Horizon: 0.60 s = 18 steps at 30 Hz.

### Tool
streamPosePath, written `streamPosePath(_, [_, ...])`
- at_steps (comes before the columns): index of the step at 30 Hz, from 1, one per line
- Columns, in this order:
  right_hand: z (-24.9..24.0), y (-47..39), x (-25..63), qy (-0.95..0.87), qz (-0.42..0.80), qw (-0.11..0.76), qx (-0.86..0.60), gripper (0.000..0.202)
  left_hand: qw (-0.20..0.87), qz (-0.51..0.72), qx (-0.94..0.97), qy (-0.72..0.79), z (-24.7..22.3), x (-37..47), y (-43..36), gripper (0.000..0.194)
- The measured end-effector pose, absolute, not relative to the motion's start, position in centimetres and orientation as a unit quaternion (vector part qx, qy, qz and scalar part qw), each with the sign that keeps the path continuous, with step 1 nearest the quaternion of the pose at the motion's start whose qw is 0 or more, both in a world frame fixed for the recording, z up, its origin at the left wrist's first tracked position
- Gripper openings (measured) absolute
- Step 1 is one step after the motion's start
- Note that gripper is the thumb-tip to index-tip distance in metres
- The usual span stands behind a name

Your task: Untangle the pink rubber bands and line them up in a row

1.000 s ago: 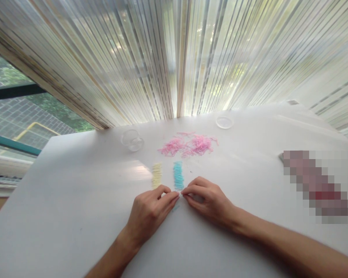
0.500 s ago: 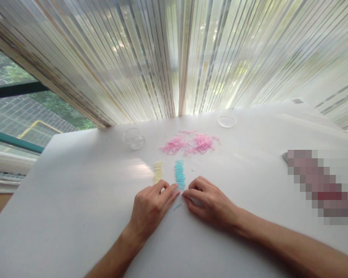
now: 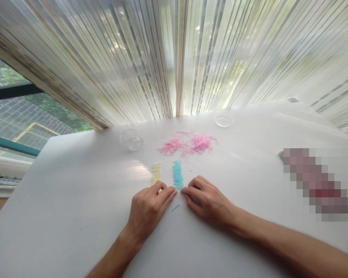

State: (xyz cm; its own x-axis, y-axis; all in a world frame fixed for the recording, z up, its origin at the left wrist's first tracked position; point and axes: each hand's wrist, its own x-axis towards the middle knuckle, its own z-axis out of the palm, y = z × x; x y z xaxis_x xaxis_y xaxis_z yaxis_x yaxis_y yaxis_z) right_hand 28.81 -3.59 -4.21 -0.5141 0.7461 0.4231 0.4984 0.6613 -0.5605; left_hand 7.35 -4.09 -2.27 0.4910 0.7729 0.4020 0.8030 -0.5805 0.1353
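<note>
A column of short blue pieces (image 3: 178,173) lies at the middle of the white table. My left hand (image 3: 151,200) is pinched at the column's near end, on its left side. Facing it from the right, my right hand (image 3: 207,199) is also closed, its fingertips close to the same end. Whatever is between the fingertips is too small to make out. Just below the hands lies one loose blue piece (image 3: 176,207). A column of yellow pieces (image 3: 156,172) is left of the blue one, near my left knuckles.
Pink pieces (image 3: 199,143) are heaped behind the columns. Clear round containers (image 3: 133,143) stand at the back left, and a clear round lid (image 3: 224,121) lies at the back right. A pixelated object (image 3: 317,181) is on the right. Striped curtains (image 3: 178,58) hang behind the white table (image 3: 75,200).
The whole view has shifted slightly, so things appear a little further left. My fingertips have come a little closer to the near end of the blue column.
</note>
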Motion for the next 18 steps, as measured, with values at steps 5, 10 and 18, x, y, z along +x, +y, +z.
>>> streamPosePath(5, [-4.1,-3.6,28.9,-0.847,0.194,0.328,-0.371,0.018,0.029,-0.22,-0.864,-0.453,-2.2,7.3,-4.1,0.018])
streamPosePath(10, [-4.2,-3.6,29.0,-0.847,0.2,0.332,-0.364,0.015,-0.016,-0.227,-0.882,-0.414,-1.1,6.4,-4.0,0.014])
streamPosePath(18, [-3.9,-3.6,29.1,-0.861,0.205,0.329,-0.33,0.012,-0.081,-0.143,-0.915,-0.369,-0.2,5.5,-4.5,0.01])
